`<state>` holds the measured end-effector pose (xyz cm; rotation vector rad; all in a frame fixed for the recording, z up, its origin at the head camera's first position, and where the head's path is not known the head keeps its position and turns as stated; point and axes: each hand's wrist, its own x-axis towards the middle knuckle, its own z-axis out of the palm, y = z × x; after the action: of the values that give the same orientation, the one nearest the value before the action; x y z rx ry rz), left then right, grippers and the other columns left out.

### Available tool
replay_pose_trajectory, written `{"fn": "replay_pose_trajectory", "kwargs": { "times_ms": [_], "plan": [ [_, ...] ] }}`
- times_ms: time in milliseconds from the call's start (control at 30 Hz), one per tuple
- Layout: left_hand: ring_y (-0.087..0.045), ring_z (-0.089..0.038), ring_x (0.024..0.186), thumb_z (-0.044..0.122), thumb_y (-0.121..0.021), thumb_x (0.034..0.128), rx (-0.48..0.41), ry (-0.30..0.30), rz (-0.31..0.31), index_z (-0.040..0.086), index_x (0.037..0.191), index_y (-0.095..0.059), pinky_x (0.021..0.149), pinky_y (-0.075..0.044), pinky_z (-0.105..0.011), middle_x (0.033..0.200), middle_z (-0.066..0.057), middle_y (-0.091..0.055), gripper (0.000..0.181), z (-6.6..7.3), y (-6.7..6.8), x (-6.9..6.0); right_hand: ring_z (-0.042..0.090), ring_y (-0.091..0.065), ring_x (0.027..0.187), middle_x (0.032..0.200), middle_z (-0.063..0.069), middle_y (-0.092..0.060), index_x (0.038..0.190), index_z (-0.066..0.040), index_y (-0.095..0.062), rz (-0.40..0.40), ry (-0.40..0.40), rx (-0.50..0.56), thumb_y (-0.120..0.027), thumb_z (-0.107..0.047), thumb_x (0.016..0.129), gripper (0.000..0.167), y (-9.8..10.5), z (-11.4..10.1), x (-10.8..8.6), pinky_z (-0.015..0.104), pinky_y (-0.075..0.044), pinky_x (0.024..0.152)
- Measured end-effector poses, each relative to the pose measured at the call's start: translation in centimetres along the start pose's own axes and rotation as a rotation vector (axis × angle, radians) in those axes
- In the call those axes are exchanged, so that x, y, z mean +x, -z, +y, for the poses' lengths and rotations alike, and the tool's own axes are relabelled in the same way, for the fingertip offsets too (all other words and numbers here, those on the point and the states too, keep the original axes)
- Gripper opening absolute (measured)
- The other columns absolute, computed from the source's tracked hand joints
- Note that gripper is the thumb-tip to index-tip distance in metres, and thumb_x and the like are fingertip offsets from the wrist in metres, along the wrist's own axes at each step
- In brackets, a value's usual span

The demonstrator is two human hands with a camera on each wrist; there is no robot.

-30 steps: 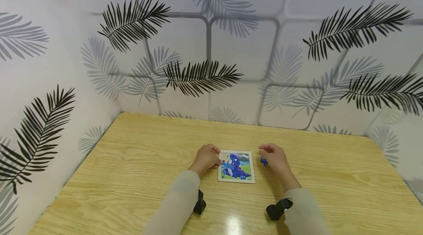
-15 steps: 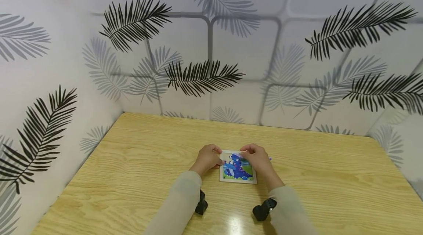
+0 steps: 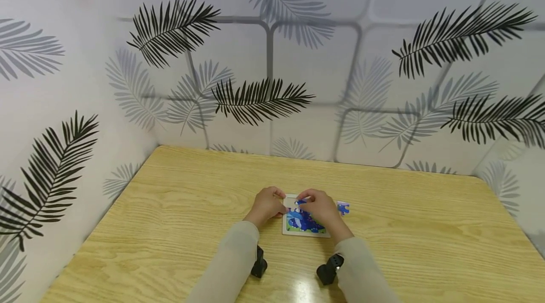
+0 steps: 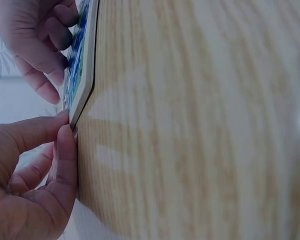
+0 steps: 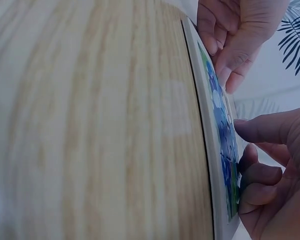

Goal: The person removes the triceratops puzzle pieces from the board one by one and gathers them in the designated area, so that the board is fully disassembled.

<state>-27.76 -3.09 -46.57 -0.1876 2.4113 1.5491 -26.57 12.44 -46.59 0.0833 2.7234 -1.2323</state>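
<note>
On the wooden table lies a small picture puzzle [image 3: 303, 233] with a pale frame and a blue dinosaur picture. A bare pale patch shows at its upper left. My left hand [image 3: 266, 206] pinches the frame's left edge between thumb and finger, as the left wrist view shows. My right hand [image 3: 322, 209] is over the puzzle's upper middle and right, thumb and fingertips touching the picture surface. Whether a piece is between those fingertips is hidden. A loose blue and lilac puzzle piece [image 3: 342, 208] lies just right of the puzzle, beside the right hand.
The wooden tabletop [image 3: 191, 189] extends around the puzzle on all sides. Behind it and at the left stand walls [image 3: 238, 142] with a feather-leaf pattern. Each wrist wears a small black camera [image 3: 328, 272].
My right hand has moved left from beside the loose piece onto the puzzle. That piece stays on the table, now uncovered. The left hand keeps its place at the frame's edge.
</note>
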Motion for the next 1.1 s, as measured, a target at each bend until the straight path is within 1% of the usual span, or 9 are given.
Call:
{"fn": "replay_pose_trajectory", "kwargs": {
  "times_ms": [167, 233, 300, 367, 500, 633, 700, 933, 1100],
  "plan": [
    [-0.05, -0.012, 0.051, -0.009, -0.075, 0.0713, -0.001, 0.02, 0.004, 0.002, 0.098, -0.061, 0.05, -0.05, -0.022, 0.075, -0.009, -0.056, 0.032, 0.23, 0.09, -0.19, 0.023, -0.053, 0.082, 0.093, 0.005, -0.061, 0.099, -0.016, -0.071, -0.01, 0.0, -0.081, -0.069, -0.016, 0.085, 0.014, -0.08, -0.26, 0.05, 0.042, -0.043, 0.074],
    [-0.05, -0.012, 0.051, -0.009, -0.075, 0.0713, -0.003, 0.019, 0.006, 0.002, 0.097, -0.061, 0.05, -0.05, -0.022, 0.076, -0.009, -0.056, 0.031, 0.19, 0.07, -0.17, 0.023, -0.054, 0.085, 0.096, 0.006, -0.062, 0.098, -0.016, -0.071, -0.011, -0.001, -0.096, -0.069, -0.016, 0.085, 0.013, -0.08, -0.31, 0.08, 0.045, -0.043, 0.078],
    [-0.05, -0.013, 0.052, -0.009, -0.075, 0.0712, -0.006, 0.021, 0.006, 0.003, 0.097, -0.061, 0.05, -0.05, -0.022, 0.077, -0.009, -0.055, 0.032, 0.16, 0.07, -0.17, 0.023, -0.054, 0.085, 0.096, 0.006, -0.063, 0.098, -0.016, -0.071, -0.014, -0.009, -0.097, -0.069, -0.016, 0.085, 0.012, -0.15, -0.31, 0.13, 0.046, -0.043, 0.079],
    [-0.05, -0.012, 0.053, -0.009, -0.074, 0.0715, -0.015, 0.027, 0.011, 0.002, 0.098, -0.061, 0.051, -0.049, -0.021, 0.078, -0.009, -0.056, 0.032, 0.09, 0.04, -0.18, 0.023, -0.054, 0.084, 0.096, 0.006, -0.063, 0.097, -0.017, -0.071, -0.015, -0.008, -0.102, -0.069, -0.016, 0.085, 0.012, -0.18, -0.33, 0.11, 0.045, -0.043, 0.079],
    [-0.049, -0.011, 0.054, -0.009, -0.074, 0.072, -0.017, 0.013, 0.013, 0.002, 0.099, -0.061, 0.049, -0.047, -0.019, 0.078, -0.007, -0.055, 0.032, 0.11, 0.09, -0.47, 0.023, -0.055, 0.083, 0.096, 0.006, -0.063, 0.097, -0.017, -0.07, -0.01, 0.005, -0.119, -0.07, -0.016, 0.085, 0.012, -0.25, -0.35, 0.06, 0.045, -0.043, 0.078],
    [-0.049, -0.011, 0.054, -0.008, -0.075, 0.0723, -0.006, 0.001, 0.011, 0.002, 0.101, -0.062, 0.049, -0.047, -0.019, 0.076, -0.007, -0.054, 0.033, 0.2, 0.17, -0.7, 0.022, -0.055, 0.08, 0.094, 0.006, -0.063, 0.097, -0.016, -0.069, 0.002, 0.029, -0.137, -0.07, -0.016, 0.084, 0.013, -0.32, -0.3, 0.0, 0.043, -0.044, 0.074],
    [-0.049, -0.011, 0.054, -0.007, -0.075, 0.0725, -0.006, 0.006, 0.009, 0.003, 0.101, -0.062, 0.05, -0.048, -0.019, 0.076, -0.007, -0.053, 0.033, 0.2, 0.18, -0.67, 0.022, -0.054, 0.079, 0.093, 0.006, -0.062, 0.097, -0.016, -0.069, 0.017, 0.04, -0.144, -0.071, -0.015, 0.084, 0.013, -0.4, -0.27, -0.04, 0.041, -0.044, 0.072],
    [-0.049, -0.012, 0.053, -0.007, -0.075, 0.0723, -0.004, 0.004, 0.003, 0.003, 0.1, -0.061, 0.05, -0.048, -0.02, 0.078, -0.007, -0.054, 0.032, 0.1, 0.13, -0.25, 0.025, -0.051, 0.079, 0.101, 0.012, -0.047, 0.093, -0.018, -0.068, 0.065, 0.021, -0.131, -0.072, -0.014, 0.083, 0.011, -0.6, -0.42, -0.31, 0.037, -0.04, 0.065],
    [-0.049, -0.011, 0.053, -0.007, -0.075, 0.0723, -0.005, 0.003, 0.003, 0.003, 0.099, -0.061, 0.05, -0.048, -0.02, 0.076, -0.007, -0.053, 0.032, 0.14, 0.07, -0.32, 0.026, -0.051, 0.083, 0.105, 0.013, -0.046, 0.092, -0.018, -0.068, 0.075, 0.016, -0.132, -0.072, -0.015, 0.083, 0.011, -0.66, -0.48, -0.4, 0.04, -0.043, 0.069]
  ]
}}
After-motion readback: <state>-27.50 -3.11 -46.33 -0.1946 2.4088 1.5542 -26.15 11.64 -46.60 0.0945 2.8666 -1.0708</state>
